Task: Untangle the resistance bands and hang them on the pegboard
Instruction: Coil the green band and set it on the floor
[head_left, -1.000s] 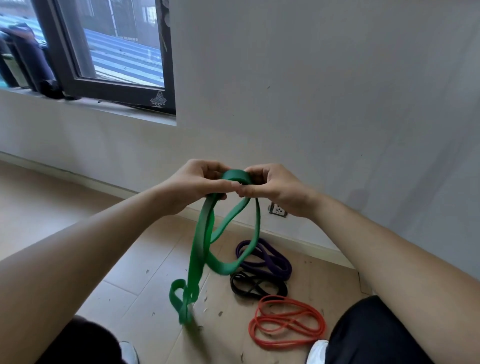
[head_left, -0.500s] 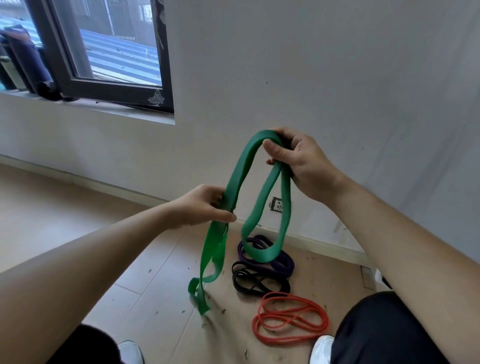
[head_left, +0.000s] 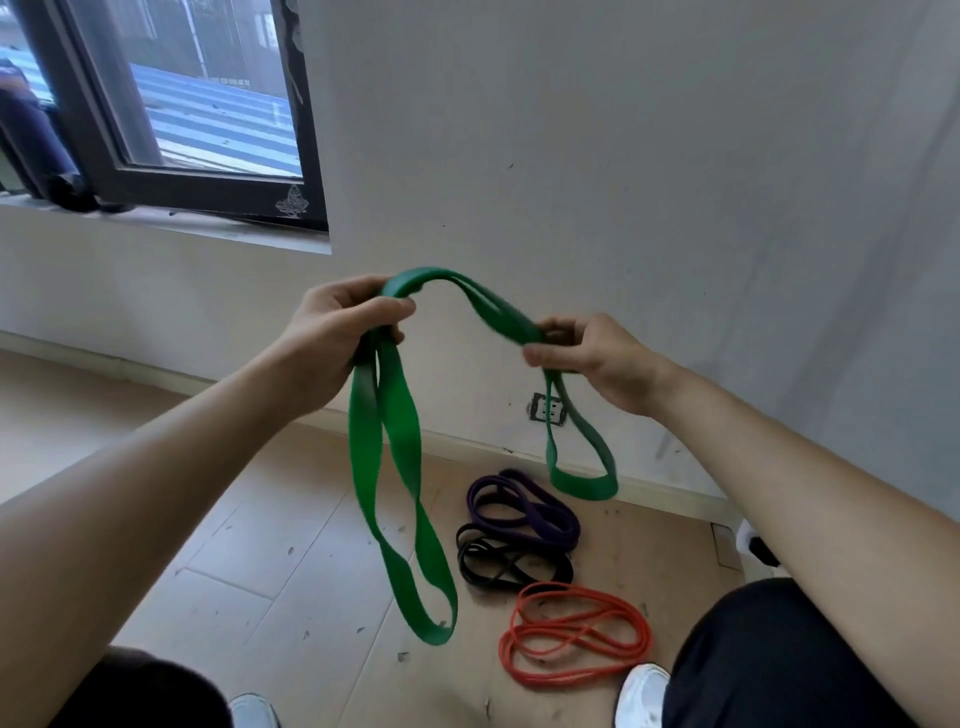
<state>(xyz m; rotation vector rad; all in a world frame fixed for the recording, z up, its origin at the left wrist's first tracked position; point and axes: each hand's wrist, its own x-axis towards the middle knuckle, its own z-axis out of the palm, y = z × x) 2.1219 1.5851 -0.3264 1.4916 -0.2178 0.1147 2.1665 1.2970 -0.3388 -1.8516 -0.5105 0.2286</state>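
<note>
The left hand is closed around the green resistance band, fingers and thumb curled over a doubled section of it at chest height. The right hand pinches the same band further along, thumb below and fingers curled over the top. Between the two hands the band rises in a short arch of two layered strands. From the left hand a long loop hangs down with one twist along its length, its lower end above the floor. From the right hand a shorter loop hangs, its lower end level with the baseboard behind it. Three more bands lie on the floor beyond and below the hands, close to the wall. The purple band is coiled nearest the baseboard. The black band lies just in front of it, touching or overlapping it. The red band is coiled nearest the person, just beside the black one. A wall outlet sits low on the wall above the baseboard. A dark-framed window occupies the upper left. Dark trouser legs and the tips of two white shoes show at the bottom edge.
</note>
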